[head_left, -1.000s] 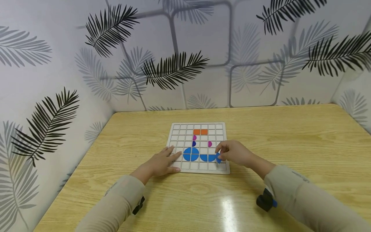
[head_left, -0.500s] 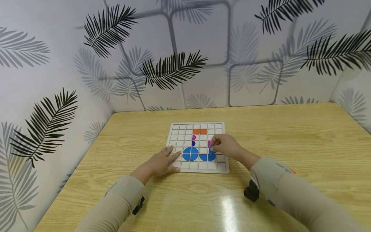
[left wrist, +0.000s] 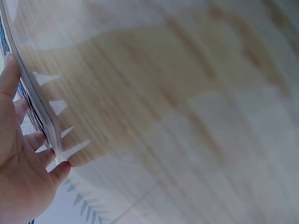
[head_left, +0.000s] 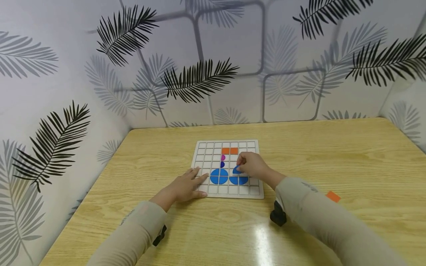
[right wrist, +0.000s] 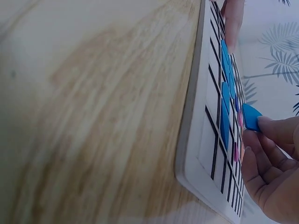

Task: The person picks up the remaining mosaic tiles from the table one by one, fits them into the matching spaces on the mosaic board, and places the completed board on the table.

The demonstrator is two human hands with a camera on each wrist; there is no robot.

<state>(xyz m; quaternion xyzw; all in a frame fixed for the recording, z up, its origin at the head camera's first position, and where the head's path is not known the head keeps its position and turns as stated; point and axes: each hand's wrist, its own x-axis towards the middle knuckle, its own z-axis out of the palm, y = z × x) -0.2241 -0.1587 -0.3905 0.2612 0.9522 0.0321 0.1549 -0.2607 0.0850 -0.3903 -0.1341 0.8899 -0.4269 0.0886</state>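
My right hand (head_left: 255, 165) pinches a blue quarter-circle tile (right wrist: 251, 116) between thumb and fingers, over the right part of the white grid board (head_left: 223, 190). In the head view it overlaps the cells just above two blue tiles (head_left: 238, 180) that form a lower half circle. To their left, several blue tiles make a full circle (head_left: 219, 176). My left hand (head_left: 186, 187) rests with fingers spread on the board's left edge. Higher on the board are orange squares (head_left: 230, 150), a magenta half-round tile (head_left: 223, 157) and a dark blue one (head_left: 222, 164). Another magenta tile (right wrist: 236, 151) shows in the right wrist view.
An orange square tile (head_left: 333, 196) lies on the wooden table (head_left: 159, 147) beside the right forearm, partly covered by the sleeve. A black wrist device (head_left: 278, 215) hangs under the right cuff. The leaf-patterned wall (head_left: 186, 111) rises behind the table.
My right hand has moved left and slightly up across the board with the blue tile, now over the lower half circle. The orange tile by the sleeve has come into view. The left hand stays put.
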